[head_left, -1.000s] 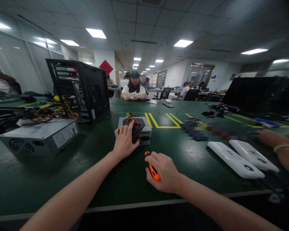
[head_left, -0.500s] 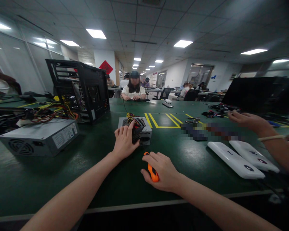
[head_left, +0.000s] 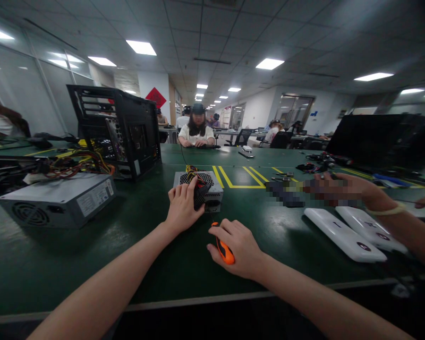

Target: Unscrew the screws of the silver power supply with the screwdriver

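Note:
My left hand (head_left: 184, 202) holds a small metal power supply (head_left: 216, 193) by its near left side, fingers over the bundled cables on top and thumb at its front face. A black, red and yellow cable bundle (head_left: 193, 174) lies on this unit. In my right hand (head_left: 239, 248) is a screwdriver (head_left: 225, 251) with an orange and black handle. Its thin shaft points toward the lower front of the power supply; I cannot make out whether the tip touches it.
A larger power supply (head_left: 62, 198) and a black computer case (head_left: 123, 132) stand at left. Two white power banks (head_left: 343, 236) lie at right, under a co-worker's arm (head_left: 386, 203). Behind them are black monitors (head_left: 368, 139). Another person (head_left: 197, 132) sits across the green table (head_left: 177, 278).
The co-worker's hand at right has moved left and down toward the blurred items. My right hand and screwdriver have shifted slightly up. My left hand stays on the power supply.

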{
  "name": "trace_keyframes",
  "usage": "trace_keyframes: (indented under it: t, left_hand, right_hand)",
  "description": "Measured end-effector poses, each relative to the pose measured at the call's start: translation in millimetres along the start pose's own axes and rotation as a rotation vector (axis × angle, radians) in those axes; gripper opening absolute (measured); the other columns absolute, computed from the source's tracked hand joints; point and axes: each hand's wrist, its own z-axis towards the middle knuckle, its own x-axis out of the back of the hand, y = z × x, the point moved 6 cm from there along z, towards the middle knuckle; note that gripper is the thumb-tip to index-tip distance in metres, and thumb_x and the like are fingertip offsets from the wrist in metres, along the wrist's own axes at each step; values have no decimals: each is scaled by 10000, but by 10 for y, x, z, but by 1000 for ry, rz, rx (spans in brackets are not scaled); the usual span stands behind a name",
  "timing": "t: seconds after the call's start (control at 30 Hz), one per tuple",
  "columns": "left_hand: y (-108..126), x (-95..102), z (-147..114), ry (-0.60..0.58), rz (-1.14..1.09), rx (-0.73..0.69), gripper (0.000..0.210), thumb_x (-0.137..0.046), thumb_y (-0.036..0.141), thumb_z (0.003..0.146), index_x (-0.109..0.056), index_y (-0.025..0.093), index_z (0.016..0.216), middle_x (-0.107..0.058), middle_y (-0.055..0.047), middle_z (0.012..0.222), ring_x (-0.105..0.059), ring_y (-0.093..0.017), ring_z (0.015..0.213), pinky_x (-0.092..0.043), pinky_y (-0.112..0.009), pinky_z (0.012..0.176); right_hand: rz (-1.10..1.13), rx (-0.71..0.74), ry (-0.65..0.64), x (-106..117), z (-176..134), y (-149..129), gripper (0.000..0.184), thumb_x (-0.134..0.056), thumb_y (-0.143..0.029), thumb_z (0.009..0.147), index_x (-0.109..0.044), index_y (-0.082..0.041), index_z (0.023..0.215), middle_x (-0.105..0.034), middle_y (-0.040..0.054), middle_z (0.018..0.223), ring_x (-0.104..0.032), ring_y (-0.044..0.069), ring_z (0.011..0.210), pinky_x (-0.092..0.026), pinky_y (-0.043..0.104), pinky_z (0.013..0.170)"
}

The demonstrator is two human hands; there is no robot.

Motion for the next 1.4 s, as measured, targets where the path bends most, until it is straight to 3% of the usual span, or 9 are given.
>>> trace_keyframes:
  t: [0.2, 0.57, 0.67, 0.8, 0.97, 1.1, 1.3, 1.4]
  left_hand:
    - [-1, -1, 1, 8, -2, 4, 768, -548, 363, 686, -212, 136, 1337, -482, -111, 1031, -408, -267, 995, -277, -402, 871]
    - [-8, 0, 6, -5, 2, 2, 773, -562, 396, 693, -223, 127, 1334, -480, -109, 1029, -410, -266, 984, -279, -403, 866]
    - [-11, -5, 8, -13, 0, -4, 765, -560, 393, 700, -223, 129, 1334, -482, -109, 1027, -411, -266, 981, -282, -405, 861]
    - [-8, -4, 9, -12, 1, -9, 764, -562, 394, 698, -226, 128, 1330, -482, -106, 1027, -409, -265, 981, -283, -405, 862]
    - [2, -5, 9, -3, 20, -7, 775, -565, 404, 687, -234, 117, 1326, -479, -106, 1026, -408, -263, 978, -285, -402, 860]
    - [-3, -2, 8, 5, 22, -5, 765, -562, 387, 689, -235, 119, 1327, -480, -103, 1019, -408, -260, 974, -287, -401, 858]
    - [-2, 2, 2, 6, 20, -14, 763, -564, 376, 692, -228, 125, 1330, -482, -102, 1019, -412, -259, 970, -288, -399, 857]
    - [1, 3, 1, 7, 15, -15, 759, -561, 371, 697, -221, 130, 1331, -484, -102, 1019, -411, -260, 975, -286, -401, 858]
  right_hand:
    - [18, 2, -71, -41, -33, 17, 187, -479, -208, 732, -524, -153, 904, -509, 50, 803, -443, 144, 666, -371, 275, 628]
    - [-44, 37, -188, -36, -48, 6, 134, -531, -185, 653, -542, -166, 785, -445, 53, 830, -408, 164, 746, -342, 293, 664]
    - [-70, 25, -165, -36, -30, -6, 143, -503, -251, 729, -552, -170, 836, -467, 55, 829, -416, 154, 713, -336, 288, 651]
    - [-95, 31, -116, -41, -9, -35, 307, -458, -458, 781, -563, -176, 846, -495, 55, 804, -427, 157, 676, -336, 289, 625]
    - [-91, 15, -24, -7, -33, -11, 220, -438, -264, 777, -527, -139, 934, -522, 54, 801, -439, 150, 655, -350, 281, 625]
    - [-138, 67, -15, 4, -47, -14, 167, -490, -221, 711, -542, -154, 855, -515, 67, 820, -447, 167, 704, -351, 296, 647]
    - [-137, 76, 27, 46, -13, -47, 192, -486, -343, 764, -572, -176, 804, -504, 76, 834, -459, 174, 733, -341, 307, 658]
    - [-102, 18, 48, 43, -9, -31, 287, -461, -396, 795, -554, -158, 927, -534, 64, 808, -464, 156, 681, -346, 290, 634]
